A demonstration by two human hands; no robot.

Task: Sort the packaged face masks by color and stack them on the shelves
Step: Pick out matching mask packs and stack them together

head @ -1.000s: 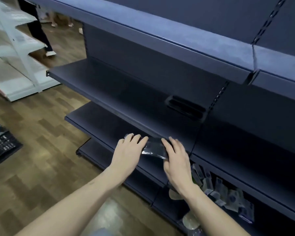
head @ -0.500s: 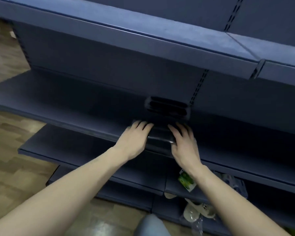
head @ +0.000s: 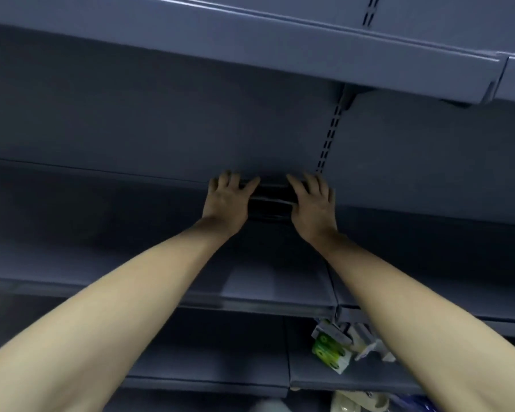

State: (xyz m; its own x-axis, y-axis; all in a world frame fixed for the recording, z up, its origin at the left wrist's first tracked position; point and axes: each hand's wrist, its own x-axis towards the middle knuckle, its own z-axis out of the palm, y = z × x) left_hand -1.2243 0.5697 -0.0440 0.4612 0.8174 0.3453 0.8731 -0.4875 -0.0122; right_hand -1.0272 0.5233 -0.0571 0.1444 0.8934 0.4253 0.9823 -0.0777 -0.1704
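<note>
Masks (head: 269, 203) now deeper, between flat hands (head: 270, 200)

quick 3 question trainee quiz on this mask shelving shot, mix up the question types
1. True or false: the left hand and right hand are at opposite ends of the dark mask packs.
2. Where do the dark mask packs sit?
A. at the front lip of the shelf
B. at the back of the shelf, against the rear panel
C. on the floor
3. Fill in: the green and white pack lies on a shelf ____ the one being stacked.

Key: 1 true; 2 B; 3 below
</note>
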